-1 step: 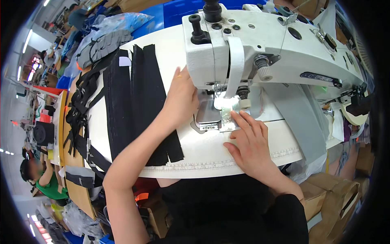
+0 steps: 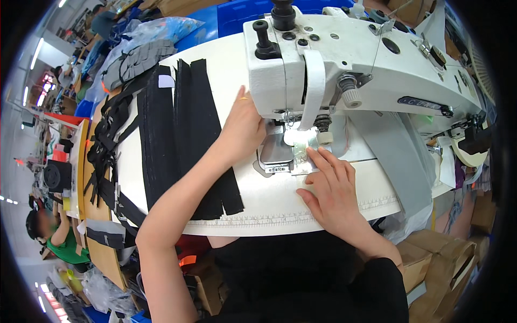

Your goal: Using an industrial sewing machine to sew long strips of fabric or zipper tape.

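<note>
You seem to be adjusting the sewing machine (image 2: 388,70) along the worktop's (image 2: 258,207) far edge. Your right hand (image 2: 335,188), wide, touches the metal plate (image 2: 300,155); your left hand's (image 2: 242,132) grip I cannot tell (it is partly hidden). Next probably calls for steadying the plate.

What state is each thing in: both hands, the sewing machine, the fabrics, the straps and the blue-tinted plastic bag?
Left hand: bent, fingers partly hidden beside the machine head
Right hand: palm down, fingers extended, fingertips at the shiny metal plate
Sewing machine: upright, needle area brightly lit
Black fabric strips: lying flat, partly overlapping
Grey fabric: overhanging the table edge
Black straps: tangled
Plastic bag: crumpled
</note>
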{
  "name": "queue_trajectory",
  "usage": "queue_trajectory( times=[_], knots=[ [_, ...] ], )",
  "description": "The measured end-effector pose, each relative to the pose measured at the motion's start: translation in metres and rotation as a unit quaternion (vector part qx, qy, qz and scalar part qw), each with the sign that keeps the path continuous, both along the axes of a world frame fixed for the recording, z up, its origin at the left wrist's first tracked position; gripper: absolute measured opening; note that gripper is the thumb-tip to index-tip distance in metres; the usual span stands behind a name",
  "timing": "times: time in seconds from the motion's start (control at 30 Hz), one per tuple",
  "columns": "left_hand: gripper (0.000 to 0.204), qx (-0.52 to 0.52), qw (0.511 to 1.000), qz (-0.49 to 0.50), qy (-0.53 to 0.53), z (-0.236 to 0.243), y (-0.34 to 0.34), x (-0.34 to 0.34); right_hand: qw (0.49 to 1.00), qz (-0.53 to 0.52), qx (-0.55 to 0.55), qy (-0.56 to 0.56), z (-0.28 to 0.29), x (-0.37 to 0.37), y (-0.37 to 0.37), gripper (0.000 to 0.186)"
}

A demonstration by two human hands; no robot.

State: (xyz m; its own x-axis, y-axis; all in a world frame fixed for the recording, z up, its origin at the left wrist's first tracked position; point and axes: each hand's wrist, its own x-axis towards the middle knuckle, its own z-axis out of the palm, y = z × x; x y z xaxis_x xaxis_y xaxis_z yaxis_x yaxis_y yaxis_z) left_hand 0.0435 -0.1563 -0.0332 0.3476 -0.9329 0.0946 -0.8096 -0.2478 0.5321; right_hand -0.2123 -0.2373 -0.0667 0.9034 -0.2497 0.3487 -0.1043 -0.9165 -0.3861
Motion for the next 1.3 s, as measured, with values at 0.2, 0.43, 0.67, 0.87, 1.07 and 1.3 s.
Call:
queue_trajectory(
  times=[0.2, 0.43, 0.67, 0.87, 1.07, 1.3],
  knots=[
    [0.039, 0.061, 0.996, -0.017, -0.063, -0.02, -0.017, 0.012, 1.0, 0.003, 0.004, 0.004, 0.004, 0.0, 0.001, 0.027],
    [0.05, 0.027, 0.982, 0.04, -0.184, -0.024, 0.013, 0.048, 1.0, -0.001, -0.005, -0.011, 0.006, -0.001, 0.004, 0.027],
    [0.05, 0.054, 0.977, -0.027, -0.204, -0.002, 0.103, -0.016, 0.998, -0.013, -0.045, -0.04, 0.008, -0.002, 0.007, 0.026],
    [0.039, -0.003, 0.996, -0.012, -0.088, 0.003, 0.123, -0.03, 0.993, 0.095, -0.037, -0.05, 0.014, 0.021, 0.04, 0.048],
    [0.035, -0.126, 0.979, 0.081, -0.141, -0.023, 0.078, 0.058, 0.991, 0.112, -0.076, 0.022, 0.009, 0.043, 0.053, 0.056],
    [0.038, 0.006, 0.987, 0.081, -0.142, -0.035, 0.055, 0.098, 0.987, 0.107, -0.108, 0.046, 0.013, 0.043, 0.053, 0.053]
  ],
)
